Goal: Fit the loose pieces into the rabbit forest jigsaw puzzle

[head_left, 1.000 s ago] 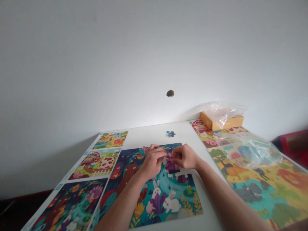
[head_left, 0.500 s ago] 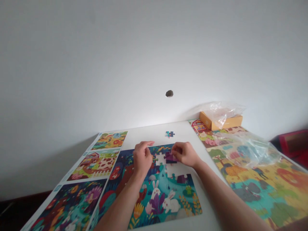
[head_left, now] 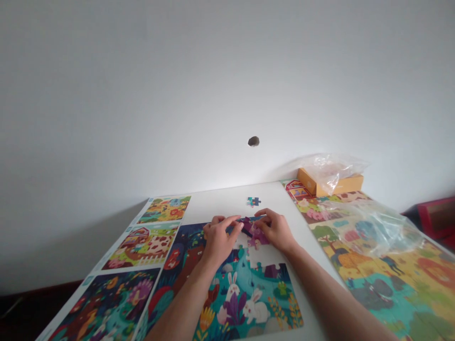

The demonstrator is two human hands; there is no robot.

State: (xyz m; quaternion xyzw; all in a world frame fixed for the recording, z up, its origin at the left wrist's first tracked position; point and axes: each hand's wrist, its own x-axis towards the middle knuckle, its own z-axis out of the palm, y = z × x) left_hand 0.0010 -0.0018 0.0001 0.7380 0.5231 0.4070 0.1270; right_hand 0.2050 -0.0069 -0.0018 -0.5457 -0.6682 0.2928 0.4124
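Observation:
A jigsaw puzzle (head_left: 256, 284) with rabbits and night-forest animals lies partly assembled on the white table, with a gap in its upper right part. Over that gap, purple puzzle pieces (head_left: 260, 236) are between my hands, one edge tilted up. My right hand (head_left: 278, 232) pinches them from the right with thumb and fingers. From the left, my left hand (head_left: 220, 237) closes thumb and index finger on their tilted edge; its other fingers are curled. A loose blue puzzle piece (head_left: 254, 201) lies beyond the hands.
Left of the puzzle is a printed reference sheet (head_left: 140, 270) with several pictures. On the right lie a finished safari jigsaw (head_left: 401, 284), a clear plastic bag (head_left: 384, 232) and an orange box (head_left: 341, 184) with more plastic on it. A wall with a hole (head_left: 253, 141) stands behind.
My left hand has moved right and its thumb and index finger now meet the purple pieces. My right hand still holds them, now tilted, with more of their purple surface showing.

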